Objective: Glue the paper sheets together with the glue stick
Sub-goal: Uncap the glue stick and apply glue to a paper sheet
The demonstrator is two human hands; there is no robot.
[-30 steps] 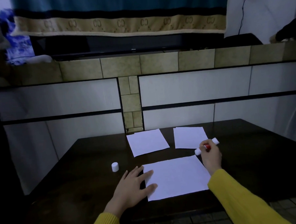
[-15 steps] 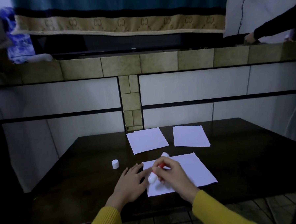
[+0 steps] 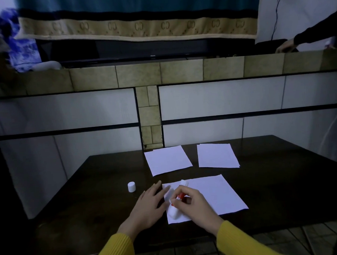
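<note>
glue stick [image 3: 177, 202] — lower centre, long axis tilted from upper right to lower left over near sheet [image 3: 212, 195] | right hand [image 3: 191, 206] grips its red middle | left hand [image 3: 148, 204] flat, fingers straight, on the sheet's left edge | cap [image 3: 131, 186] off, left of both
</note>
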